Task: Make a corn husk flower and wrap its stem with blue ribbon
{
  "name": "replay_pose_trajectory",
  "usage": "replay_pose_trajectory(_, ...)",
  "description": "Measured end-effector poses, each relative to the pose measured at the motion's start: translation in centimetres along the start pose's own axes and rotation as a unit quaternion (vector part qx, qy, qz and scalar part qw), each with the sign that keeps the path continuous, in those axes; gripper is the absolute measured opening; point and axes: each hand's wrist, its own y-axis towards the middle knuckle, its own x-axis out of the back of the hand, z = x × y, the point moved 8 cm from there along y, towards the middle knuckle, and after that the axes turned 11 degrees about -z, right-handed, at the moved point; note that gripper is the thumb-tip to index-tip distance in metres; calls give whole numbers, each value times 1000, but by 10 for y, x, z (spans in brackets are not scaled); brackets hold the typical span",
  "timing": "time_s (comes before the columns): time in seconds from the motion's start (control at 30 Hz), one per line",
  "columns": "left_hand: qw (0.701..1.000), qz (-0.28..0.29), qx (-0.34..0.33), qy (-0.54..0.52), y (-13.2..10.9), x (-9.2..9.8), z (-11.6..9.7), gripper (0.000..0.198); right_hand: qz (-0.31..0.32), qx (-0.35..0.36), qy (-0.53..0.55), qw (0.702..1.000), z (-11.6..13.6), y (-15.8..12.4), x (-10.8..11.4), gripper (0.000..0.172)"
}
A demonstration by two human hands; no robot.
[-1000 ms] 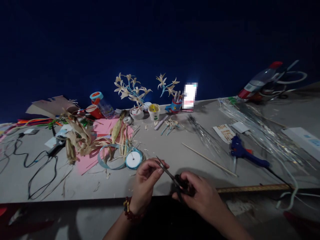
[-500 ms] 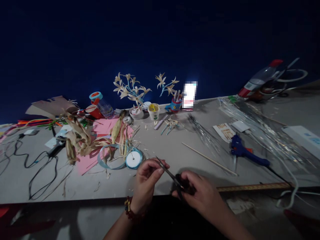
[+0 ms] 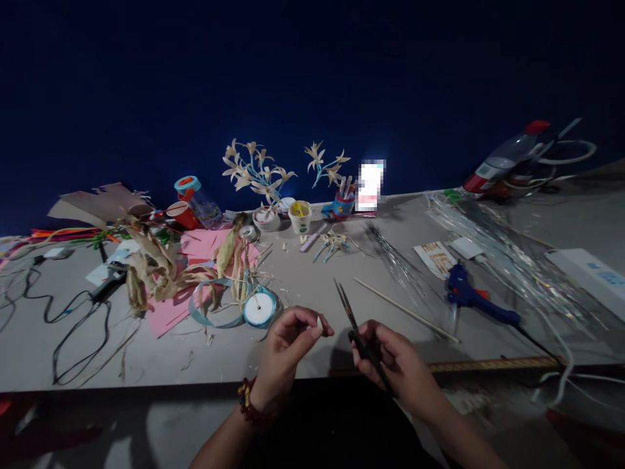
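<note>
My left hand (image 3: pixel 291 345) is closed in a pinch on a small pale piece, perhaps corn husk (image 3: pixel 319 324), whose tip sticks up between thumb and fingers. In my right hand (image 3: pixel 398 365) is a pair of dark scissors (image 3: pixel 349 309), blades pointing up and away, slightly apart. The scissors stand clear of the pale piece. Just beyond my left hand lies a spool of blue ribbon (image 3: pixel 260 307) with a loose loop to its left. Dried corn husks (image 3: pixel 151 264) lie further left on pink paper (image 3: pixel 163 316).
A blue glue gun (image 3: pixel 476 296) and a thin wooden stick (image 3: pixel 407 311) lie to the right. Pale flower sprays (image 3: pixel 258 169) stand at the back beside a paper cup (image 3: pixel 299 221) and a lit phone (image 3: pixel 370 185). Wires (image 3: pixel 398 251) and plastic-wrapped strips (image 3: pixel 508 254) spread across the right side.
The scissors have moved right, off the left fingers, and turned to point more upward. The pale piece now shows in my left fingers. My left hand has barely moved.
</note>
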Motion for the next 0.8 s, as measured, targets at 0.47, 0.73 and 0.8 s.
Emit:
replay_pose_trajectory(0.47,988,75,18,137,-2,-5,-6,14,24,-42,193,980,31,36,-29,37)
replay_pose_trajectory(0.73,991,63,30,116,1,-2,-7,13,13,-63,177,982,26,34,-29,38)
replay_pose_trajectory(0.8,995,37,28,83,3,2,-5,13,-11,-65,183,981,22,33,-27,38)
